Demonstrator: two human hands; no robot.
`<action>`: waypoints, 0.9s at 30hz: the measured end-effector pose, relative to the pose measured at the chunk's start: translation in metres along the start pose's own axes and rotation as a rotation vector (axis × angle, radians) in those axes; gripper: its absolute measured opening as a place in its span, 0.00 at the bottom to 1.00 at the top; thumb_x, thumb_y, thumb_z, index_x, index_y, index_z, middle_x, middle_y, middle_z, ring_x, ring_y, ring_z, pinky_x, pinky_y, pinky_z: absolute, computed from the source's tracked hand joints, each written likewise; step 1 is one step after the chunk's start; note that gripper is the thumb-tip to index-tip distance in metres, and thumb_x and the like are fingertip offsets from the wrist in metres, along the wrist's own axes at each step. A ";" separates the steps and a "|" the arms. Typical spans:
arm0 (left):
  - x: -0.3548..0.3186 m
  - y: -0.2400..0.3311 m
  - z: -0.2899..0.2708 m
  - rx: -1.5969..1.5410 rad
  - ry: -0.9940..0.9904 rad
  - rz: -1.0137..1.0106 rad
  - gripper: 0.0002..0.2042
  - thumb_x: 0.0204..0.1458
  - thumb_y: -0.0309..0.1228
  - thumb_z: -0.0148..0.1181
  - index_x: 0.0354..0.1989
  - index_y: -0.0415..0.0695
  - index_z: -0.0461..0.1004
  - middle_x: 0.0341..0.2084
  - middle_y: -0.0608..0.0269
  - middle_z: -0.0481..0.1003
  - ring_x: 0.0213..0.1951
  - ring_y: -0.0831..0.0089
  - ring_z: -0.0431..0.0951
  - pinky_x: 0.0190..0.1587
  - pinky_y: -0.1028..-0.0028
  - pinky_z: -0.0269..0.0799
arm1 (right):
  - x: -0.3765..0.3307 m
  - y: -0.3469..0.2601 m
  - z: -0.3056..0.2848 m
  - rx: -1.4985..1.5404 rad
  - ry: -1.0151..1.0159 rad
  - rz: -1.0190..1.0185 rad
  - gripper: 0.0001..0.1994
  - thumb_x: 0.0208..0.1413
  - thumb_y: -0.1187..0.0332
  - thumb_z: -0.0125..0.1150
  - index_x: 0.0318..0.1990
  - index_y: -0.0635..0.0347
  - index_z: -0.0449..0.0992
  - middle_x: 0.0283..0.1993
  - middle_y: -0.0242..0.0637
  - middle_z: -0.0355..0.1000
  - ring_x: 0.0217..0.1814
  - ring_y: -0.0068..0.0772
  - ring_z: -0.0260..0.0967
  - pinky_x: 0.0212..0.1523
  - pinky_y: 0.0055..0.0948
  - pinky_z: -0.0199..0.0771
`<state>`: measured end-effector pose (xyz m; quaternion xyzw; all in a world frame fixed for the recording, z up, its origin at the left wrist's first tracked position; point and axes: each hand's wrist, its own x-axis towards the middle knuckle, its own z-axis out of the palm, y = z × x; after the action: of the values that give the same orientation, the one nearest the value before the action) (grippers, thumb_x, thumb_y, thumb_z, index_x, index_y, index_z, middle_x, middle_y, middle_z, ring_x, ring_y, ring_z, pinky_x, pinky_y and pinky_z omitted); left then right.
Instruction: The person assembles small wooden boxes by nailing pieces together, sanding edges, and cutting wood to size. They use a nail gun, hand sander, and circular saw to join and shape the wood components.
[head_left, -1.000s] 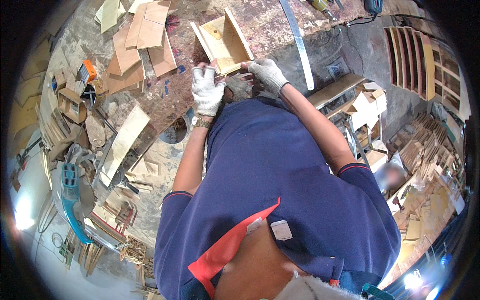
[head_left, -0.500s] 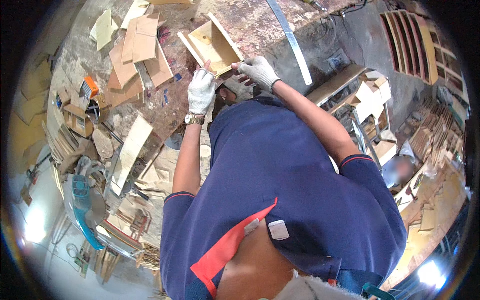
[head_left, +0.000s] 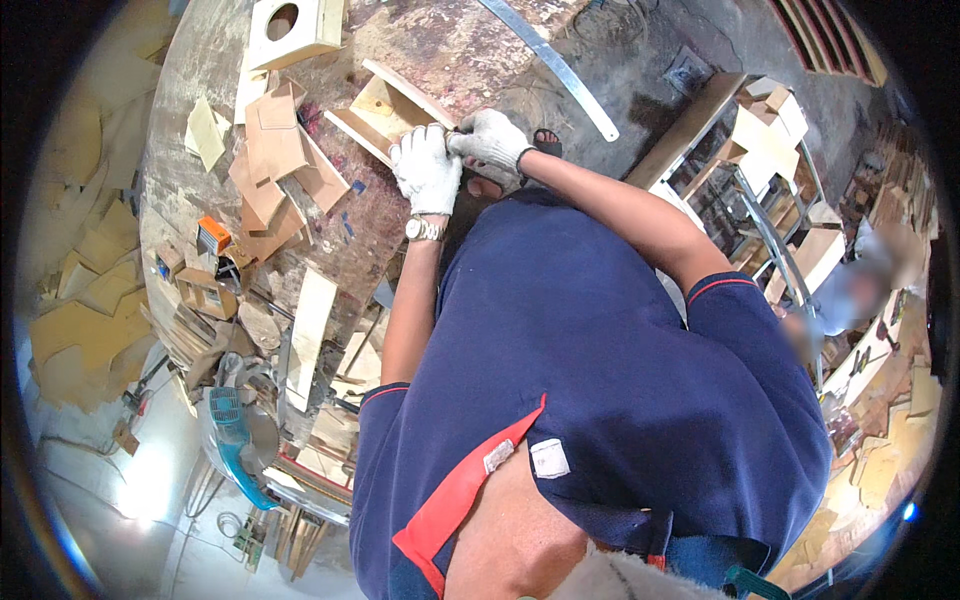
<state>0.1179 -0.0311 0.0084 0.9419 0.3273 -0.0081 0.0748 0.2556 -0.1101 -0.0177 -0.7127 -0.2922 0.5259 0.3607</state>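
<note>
An open wooden box (head_left: 385, 108) with pale walls lies tilted on the worn workbench (head_left: 385, 40), its open side up. My left hand (head_left: 425, 168), in a white knit glove with a watch at the wrist, is closed over the box's near edge, covering part of it. Right beside it, my gloved right hand (head_left: 492, 140) is curled at the near right corner of the box. The fingertips of both hands meet there and partly hide each other.
Several brown and pale board pieces (head_left: 272, 140) lie left of the box. A panel box with a round hole (head_left: 285, 25) stands beyond them. A long metal strip (head_left: 560, 75) overhangs the bench's right edge. A teal power saw (head_left: 232, 430) is at lower left; another person (head_left: 850, 295) is at right.
My hands have come together at the near right corner of the box; before, they were apart along its near edge. The view has shifted, bringing the holed panel box into sight.
</note>
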 end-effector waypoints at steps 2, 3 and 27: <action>0.002 0.000 0.010 0.008 -0.033 -0.033 0.09 0.52 0.37 0.64 0.37 0.51 0.74 0.36 0.60 0.78 0.43 0.58 0.80 0.48 0.54 0.73 | 0.006 0.004 -0.006 -0.095 -0.005 -0.059 0.20 0.53 0.52 0.68 0.36 0.64 0.85 0.26 0.39 0.80 0.22 0.26 0.75 0.28 0.29 0.76; 0.003 -0.002 0.014 -0.002 -0.034 -0.047 0.07 0.53 0.37 0.64 0.36 0.52 0.74 0.34 0.61 0.78 0.39 0.58 0.81 0.42 0.56 0.74 | 0.008 0.008 -0.012 0.162 -0.150 0.047 0.19 0.56 0.51 0.68 0.33 0.62 0.85 0.25 0.36 0.79 0.21 0.22 0.73 0.22 0.25 0.71; 0.000 -0.017 0.046 0.140 0.105 -0.116 0.19 0.56 0.51 0.64 0.24 0.48 0.80 0.22 0.57 0.80 0.25 0.55 0.83 0.29 0.57 0.76 | 0.072 -0.051 -0.017 -0.569 -0.141 -0.277 0.21 0.47 0.55 0.62 0.38 0.65 0.85 0.39 0.55 0.82 0.43 0.55 0.81 0.46 0.46 0.81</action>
<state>0.1094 -0.0247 -0.0395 0.9235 0.3833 0.0141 -0.0089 0.2901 -0.0276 -0.0117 -0.7001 -0.5461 0.4172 0.1939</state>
